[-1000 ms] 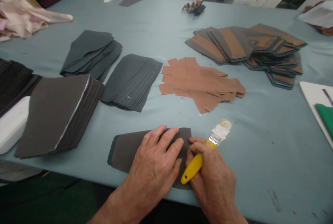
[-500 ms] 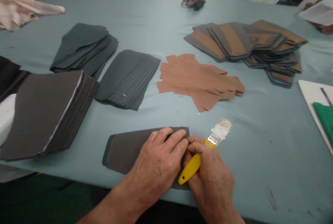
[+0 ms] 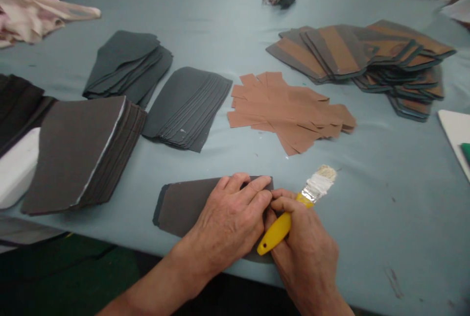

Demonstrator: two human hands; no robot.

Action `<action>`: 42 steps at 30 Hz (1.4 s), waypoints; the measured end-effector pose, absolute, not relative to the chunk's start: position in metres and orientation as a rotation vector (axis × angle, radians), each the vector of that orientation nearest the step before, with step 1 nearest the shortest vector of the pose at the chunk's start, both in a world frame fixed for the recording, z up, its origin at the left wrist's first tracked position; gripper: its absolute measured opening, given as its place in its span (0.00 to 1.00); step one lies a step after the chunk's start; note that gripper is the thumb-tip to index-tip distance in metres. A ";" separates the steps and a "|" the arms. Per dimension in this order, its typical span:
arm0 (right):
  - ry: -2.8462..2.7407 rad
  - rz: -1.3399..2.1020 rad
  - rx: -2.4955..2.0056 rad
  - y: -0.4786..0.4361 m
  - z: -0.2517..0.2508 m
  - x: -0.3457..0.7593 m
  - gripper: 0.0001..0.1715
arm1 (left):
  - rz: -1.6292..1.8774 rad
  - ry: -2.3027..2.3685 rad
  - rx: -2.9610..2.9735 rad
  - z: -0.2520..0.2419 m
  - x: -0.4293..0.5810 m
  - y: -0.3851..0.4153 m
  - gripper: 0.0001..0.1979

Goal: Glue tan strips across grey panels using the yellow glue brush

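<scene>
A dark grey-brown panel (image 3: 187,206) with a darker edge strip at its left end lies flat near the table's front edge. My left hand (image 3: 235,213) rests on top of it, fingers stretched toward its right end. Close beside those fingertips, my right hand (image 3: 306,247) has a paintbrush with a yellow handle (image 3: 275,234) tucked in its grip. White paste coats the brush's bristles, which point up and right. The right fingertips touch the panel's right edge, though the hands hide most of that edge.
Stacked brown panels (image 3: 81,149) stand at left by a white container (image 3: 20,171). Beyond are dark green sheets in two fanned piles (image 3: 127,63), (image 3: 191,105), tan strips (image 3: 290,105) and striped panels (image 3: 334,54). A white board (image 3: 455,134) lies at the right edge.
The whole view has shifted slightly, so everything appears a little farther right. Both hands keep nearly the same pose on the panel, and the paintbrush stays in my right hand.
</scene>
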State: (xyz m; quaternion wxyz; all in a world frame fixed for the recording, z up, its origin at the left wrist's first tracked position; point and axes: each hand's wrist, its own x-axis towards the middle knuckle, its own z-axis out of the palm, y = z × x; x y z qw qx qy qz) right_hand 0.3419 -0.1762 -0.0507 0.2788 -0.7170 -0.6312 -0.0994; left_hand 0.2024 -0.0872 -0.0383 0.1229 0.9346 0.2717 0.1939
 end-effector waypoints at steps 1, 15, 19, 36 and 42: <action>-1.696 -0.262 -1.922 -0.177 -0.051 0.342 0.10 | 0.556 0.789 2.728 -0.038 0.203 -0.087 0.09; -1.797 -0.213 -1.975 -0.191 -0.070 0.358 0.19 | 0.606 0.795 2.722 -0.038 0.201 -0.091 0.07; -1.786 -0.143 -2.003 -0.192 -0.072 0.361 0.19 | 0.605 0.800 2.704 -0.036 0.199 -0.092 0.07; -1.754 -0.147 -1.917 -0.190 -0.067 0.356 0.12 | 0.694 1.058 2.713 -0.037 0.152 -0.103 0.11; -1.763 -0.128 -1.979 -0.190 -0.065 0.356 0.16 | 0.631 1.191 2.683 -0.033 0.122 -0.107 0.13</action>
